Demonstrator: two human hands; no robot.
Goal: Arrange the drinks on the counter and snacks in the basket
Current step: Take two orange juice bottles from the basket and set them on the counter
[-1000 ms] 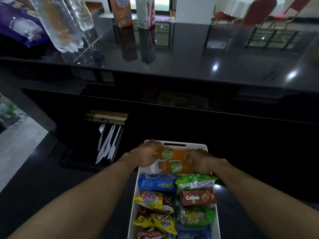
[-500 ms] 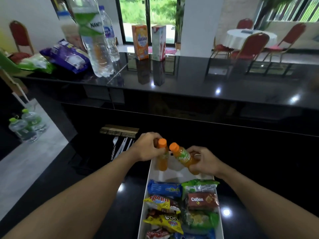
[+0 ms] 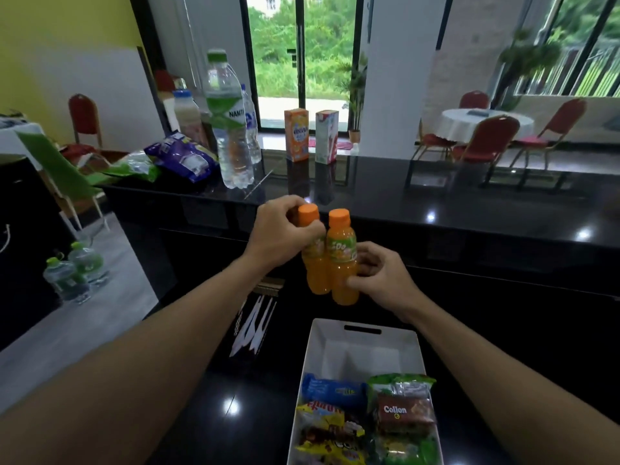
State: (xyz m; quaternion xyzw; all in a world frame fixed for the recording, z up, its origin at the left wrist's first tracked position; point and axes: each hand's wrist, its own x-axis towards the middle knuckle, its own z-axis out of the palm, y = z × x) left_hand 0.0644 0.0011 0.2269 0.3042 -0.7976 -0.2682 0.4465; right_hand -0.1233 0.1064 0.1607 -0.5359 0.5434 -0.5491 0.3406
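Two small orange juice bottles with orange caps are held upright side by side in the air, above the lower shelf and in front of the black counter (image 3: 453, 196). My left hand (image 3: 281, 233) grips the left bottle (image 3: 313, 263) near its neck. My right hand (image 3: 379, 280) grips the right bottle (image 3: 342, 263) around its lower half. Below them the white basket (image 3: 416, 350) holds several snack packs, among them a blue pack (image 3: 335, 391) and a brown Collon box (image 3: 402, 414). Its far end is bare.
On the counter stand water bottles (image 3: 231, 129), a milky bottle (image 3: 184, 112), an orange carton (image 3: 297, 134) and a white carton (image 3: 327, 135), with snack bags (image 3: 181, 159) at the left. White plastic cutlery (image 3: 255, 327) lies left of the basket. Two small bottles (image 3: 73, 273) stand lower left.
Both hands lifted the two orange bottles out of the basket's far end, turned them upright and raised them toward the counter. The view tilted up.
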